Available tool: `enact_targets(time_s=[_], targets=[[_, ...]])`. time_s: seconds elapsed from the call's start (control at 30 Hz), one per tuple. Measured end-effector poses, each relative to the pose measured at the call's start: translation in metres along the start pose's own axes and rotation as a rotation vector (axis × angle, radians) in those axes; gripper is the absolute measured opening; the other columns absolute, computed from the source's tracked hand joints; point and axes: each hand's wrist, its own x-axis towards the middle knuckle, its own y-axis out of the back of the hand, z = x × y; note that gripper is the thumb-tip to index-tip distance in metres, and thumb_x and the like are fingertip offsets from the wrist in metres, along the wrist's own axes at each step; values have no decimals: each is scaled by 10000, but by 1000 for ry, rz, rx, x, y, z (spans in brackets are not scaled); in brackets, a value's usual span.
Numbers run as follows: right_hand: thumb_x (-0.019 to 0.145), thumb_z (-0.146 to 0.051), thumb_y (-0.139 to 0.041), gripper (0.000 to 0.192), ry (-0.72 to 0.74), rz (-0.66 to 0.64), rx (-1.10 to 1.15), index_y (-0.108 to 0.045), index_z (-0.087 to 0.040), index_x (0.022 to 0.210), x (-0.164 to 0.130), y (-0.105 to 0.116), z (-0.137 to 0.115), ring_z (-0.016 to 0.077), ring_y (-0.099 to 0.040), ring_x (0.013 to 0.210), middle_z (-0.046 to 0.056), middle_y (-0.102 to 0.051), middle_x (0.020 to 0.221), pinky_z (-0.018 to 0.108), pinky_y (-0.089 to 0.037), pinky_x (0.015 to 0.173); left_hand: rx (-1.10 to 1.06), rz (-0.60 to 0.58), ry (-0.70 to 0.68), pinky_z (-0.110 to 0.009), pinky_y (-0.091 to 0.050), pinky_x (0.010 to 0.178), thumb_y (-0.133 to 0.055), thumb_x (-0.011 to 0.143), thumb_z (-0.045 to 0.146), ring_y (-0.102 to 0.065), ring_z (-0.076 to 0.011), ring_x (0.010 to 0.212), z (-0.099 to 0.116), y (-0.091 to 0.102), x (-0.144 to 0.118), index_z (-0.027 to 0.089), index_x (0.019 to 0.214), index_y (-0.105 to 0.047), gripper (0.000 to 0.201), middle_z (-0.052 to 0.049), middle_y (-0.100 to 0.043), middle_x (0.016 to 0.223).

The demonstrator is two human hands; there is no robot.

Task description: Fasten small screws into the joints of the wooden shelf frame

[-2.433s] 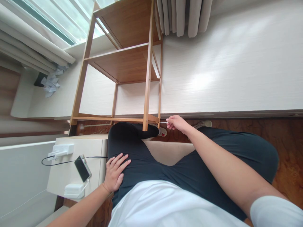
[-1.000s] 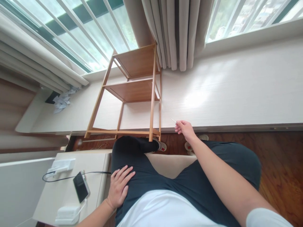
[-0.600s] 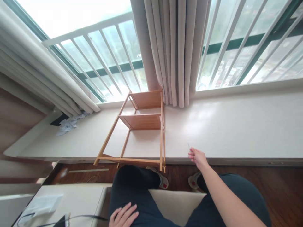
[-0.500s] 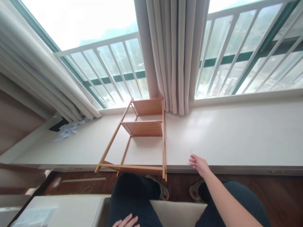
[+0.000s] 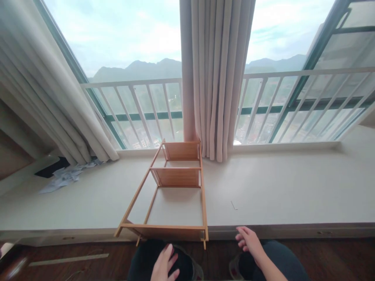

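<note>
Bamboo shelf rack (image 5: 172, 195), laid flat, overhanging the window ledge's (image 5: 278, 195) front edge: liable to tip off if knocked by the right hand (image 5: 249, 244) (fingers loosely curled, empty) or left hand (image 5: 165, 265) (flat on knee); small thin pin (image 5: 233, 205), loose near that edge, easily swept off.

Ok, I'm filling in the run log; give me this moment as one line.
left hand: on dark-trousered knee | right hand: open, empty, by ledge edge | thin metal pin: lying on white window ledge | bamboo shelf rack: lying on ledge

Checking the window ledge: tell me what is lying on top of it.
On the ledge lie a wooden shelf frame on its side, a thin small tool right of it, and crumpled papers far left. What lies under the frame's boards is hidden.
</note>
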Motion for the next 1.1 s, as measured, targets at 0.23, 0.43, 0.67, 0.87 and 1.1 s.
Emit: enact_targets(time_s=[0.23,0.43,0.67,0.87,1.1], targets=[[742,-566,-551,392,160,-113,-295,-611,-186,818,-15,-20,38,114,-520,423,25,-648,604,201,-263,388,-96,35,72,-539,-559,898,-708,817,590,-487,-346,1337,44,-46,-6,248,1117,-575,473,-131,-583,1328],[805,-515,-533,321,220,-155,-412,-605,-202,785,-24,-29,50,126,-538,462,19,-651,615,227,-335,467,-118,70,29,-496,-589,806,-730,815,433,-599,-222,925,54,-59,4,231,985,-521,337,-56,-596,1009],[886,-404,-425,278,376,2,-566,-630,-226,825,-10,-12,34,222,-677,705,46,-702,728,304,-486,674,-85,83,61,-532,-604,771,-639,881,278,-553,-166,709,78,-31,-5,231,913,-489,160,-3,-547,843],[932,-257,-463,327,486,294,-937,-648,-163,1186,26,-17,-38,261,-664,1089,143,-695,1147,325,-476,949,-79,133,77,-547,-607,755,-634,903,308,-584,-193,713,75,-7,-19,240,903,-490,160,-2,-569,835],[999,-181,-451,335,443,296,-1292,-624,-126,1280,66,-44,-69,295,-625,1130,187,-631,1228,334,-467,874,-136,174,114,-536,-599,746,-653,860,284,-632,-215,698,55,23,-17,241,857,-464,193,1,-574,807]])
